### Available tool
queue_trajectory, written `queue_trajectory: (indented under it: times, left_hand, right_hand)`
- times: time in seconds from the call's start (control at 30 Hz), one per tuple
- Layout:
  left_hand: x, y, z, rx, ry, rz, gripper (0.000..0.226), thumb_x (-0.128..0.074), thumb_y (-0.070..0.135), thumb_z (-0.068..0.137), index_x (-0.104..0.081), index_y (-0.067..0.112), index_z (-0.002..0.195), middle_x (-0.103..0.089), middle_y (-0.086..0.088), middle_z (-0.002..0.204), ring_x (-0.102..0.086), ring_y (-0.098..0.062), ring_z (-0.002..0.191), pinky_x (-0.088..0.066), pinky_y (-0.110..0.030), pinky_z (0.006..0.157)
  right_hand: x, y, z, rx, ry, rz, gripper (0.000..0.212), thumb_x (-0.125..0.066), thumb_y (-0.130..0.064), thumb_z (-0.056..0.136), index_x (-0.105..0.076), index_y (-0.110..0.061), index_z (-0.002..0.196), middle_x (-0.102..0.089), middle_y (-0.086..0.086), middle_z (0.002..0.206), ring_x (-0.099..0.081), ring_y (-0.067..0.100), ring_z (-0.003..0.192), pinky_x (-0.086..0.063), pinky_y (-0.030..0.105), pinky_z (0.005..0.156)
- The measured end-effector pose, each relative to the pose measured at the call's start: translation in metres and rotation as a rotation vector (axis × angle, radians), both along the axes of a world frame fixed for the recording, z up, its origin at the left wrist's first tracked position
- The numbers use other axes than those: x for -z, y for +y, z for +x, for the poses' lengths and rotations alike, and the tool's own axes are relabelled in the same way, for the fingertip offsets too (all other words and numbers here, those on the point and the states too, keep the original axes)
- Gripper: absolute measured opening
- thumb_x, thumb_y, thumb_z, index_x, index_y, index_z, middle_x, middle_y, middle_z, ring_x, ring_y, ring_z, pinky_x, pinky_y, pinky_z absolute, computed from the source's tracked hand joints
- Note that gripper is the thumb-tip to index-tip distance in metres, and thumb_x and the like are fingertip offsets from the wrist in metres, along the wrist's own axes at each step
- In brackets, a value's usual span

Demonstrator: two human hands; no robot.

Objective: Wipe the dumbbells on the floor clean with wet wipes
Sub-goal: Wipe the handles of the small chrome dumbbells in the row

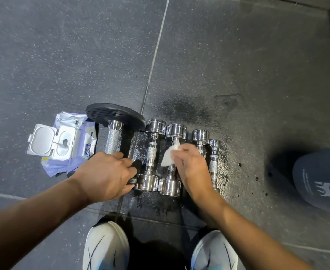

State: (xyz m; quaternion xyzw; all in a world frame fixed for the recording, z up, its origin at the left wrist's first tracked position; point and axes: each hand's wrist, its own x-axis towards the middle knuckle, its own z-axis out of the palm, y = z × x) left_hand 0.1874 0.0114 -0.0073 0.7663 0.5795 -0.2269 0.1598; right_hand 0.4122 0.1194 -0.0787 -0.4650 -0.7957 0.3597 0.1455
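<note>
Right-hand fingers pinch a crumpled white wet wipe against the knurled handle of the third dumbbell, a chrome one lying on the floor. The right hand arches over this handle. Left-hand fingers curl down over the near black plate of the large dumbbell, grasping it; the fingertips are hidden. The left hand lies knuckles-up.

Five dumbbells lie side by side, handles pointing away from the person: the large one leftmost, then a chrome dumbbell touching the wiped one, then two slimmer chrome dumbbells and partly behind the right hand. The floor around them is dark and wet. A purple wipes pack, lid flipped open, lies just left of the large dumbbell. White shoes stand at the near edge.
</note>
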Motion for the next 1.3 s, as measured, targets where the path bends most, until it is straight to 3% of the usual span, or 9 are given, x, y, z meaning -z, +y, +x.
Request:
queue_trajectory:
  times: [0.13,0.43,0.6,0.73,0.83,0.9,1.0,1.13,1.3]
  left_hand:
    - [0.0,-0.001,-0.001,0.009,0.002,0.002,0.046,-0.03,0.064,0.102,-0.051,0.032,0.126,-0.055,0.009,0.127,-0.051,-0.017,0.125,-0.038,-0.035,0.074]
    - [0.005,-0.003,-0.003,0.01,-0.023,0.059,0.044,-0.034,0.065,0.1,-0.056,0.032,0.12,-0.06,0.009,0.12,-0.056,-0.017,0.118,-0.035,-0.035,0.068]
    - [0.006,-0.003,-0.004,0.016,-0.019,0.087,0.044,-0.036,0.065,0.099,-0.058,0.031,0.116,-0.061,0.009,0.115,-0.058,-0.018,0.114,-0.035,-0.034,0.066]
    - [0.005,-0.002,-0.003,0.018,-0.025,0.078,0.044,-0.033,0.064,0.1,-0.056,0.031,0.118,-0.059,0.008,0.118,-0.056,-0.019,0.116,-0.034,-0.034,0.067]
    - [0.007,-0.004,-0.004,0.015,-0.031,0.083,0.043,-0.035,0.064,0.099,-0.057,0.031,0.114,-0.061,0.008,0.115,-0.058,-0.018,0.113,-0.035,-0.035,0.066]
    - [0.008,-0.004,-0.004,0.018,-0.02,0.08,0.042,-0.035,0.065,0.099,-0.057,0.032,0.114,-0.061,0.008,0.115,-0.058,-0.018,0.113,-0.034,-0.036,0.065]
    - [0.005,-0.003,-0.003,0.023,-0.007,0.076,0.044,-0.034,0.066,0.1,-0.056,0.031,0.116,-0.06,0.009,0.117,-0.057,-0.017,0.115,-0.034,-0.035,0.067]
    - [0.004,-0.004,-0.005,0.023,-0.021,0.099,0.044,-0.035,0.066,0.099,-0.058,0.032,0.114,-0.061,0.009,0.115,-0.058,-0.017,0.112,-0.033,-0.035,0.064]
    - [0.005,-0.004,-0.005,0.018,-0.016,0.084,0.043,-0.033,0.065,0.1,-0.056,0.032,0.116,-0.06,0.009,0.116,-0.057,-0.017,0.114,-0.03,-0.034,0.064]
  right_hand:
    - [-0.001,0.01,-0.011,0.07,0.002,-0.058,0.019,-0.063,-0.018,0.101,-0.077,-0.012,0.111,-0.061,-0.001,0.109,-0.055,0.0,0.086,-0.037,-0.003,0.082]
    - [-0.004,-0.001,-0.003,-0.058,-0.124,0.045,0.02,-0.06,-0.022,0.103,-0.076,-0.017,0.114,-0.074,0.002,0.1,-0.065,0.01,0.076,-0.037,-0.007,0.063]
    - [-0.005,0.013,-0.013,-0.039,-0.176,-0.067,0.029,-0.049,-0.029,0.108,-0.076,-0.02,0.112,-0.071,0.0,0.088,-0.067,0.015,0.067,-0.045,0.004,0.058]
    - [-0.014,-0.019,0.009,-0.052,-0.089,-0.243,0.026,-0.055,-0.022,0.104,-0.076,-0.012,0.117,-0.077,0.011,0.102,-0.07,0.019,0.086,-0.05,0.03,0.086]
    - [-0.014,-0.011,0.007,-0.056,-0.116,-0.243,0.026,-0.054,-0.027,0.105,-0.071,-0.024,0.125,-0.077,0.0,0.08,-0.061,0.003,0.049,-0.049,0.02,0.046]
    - [-0.008,0.01,-0.003,-0.03,-0.145,-0.21,0.03,-0.048,-0.024,0.108,-0.067,-0.029,0.13,-0.075,-0.002,0.078,-0.05,0.0,0.042,-0.046,0.016,0.043]
    - [0.001,0.035,-0.012,-0.026,-0.162,-0.165,0.036,-0.048,-0.007,0.107,-0.068,-0.024,0.132,-0.076,0.001,0.112,-0.063,0.006,0.064,-0.051,0.006,0.069]
    - [0.007,0.008,0.01,-0.1,-0.129,-0.325,0.031,-0.051,-0.029,0.106,-0.071,-0.022,0.129,-0.073,0.008,0.123,-0.069,0.027,0.109,-0.052,0.041,0.098]
    - [0.01,-0.007,0.025,-0.278,-0.139,-0.142,0.048,-0.048,0.007,0.099,-0.067,-0.019,0.134,-0.07,0.014,0.125,-0.066,0.03,0.11,-0.05,0.04,0.097]
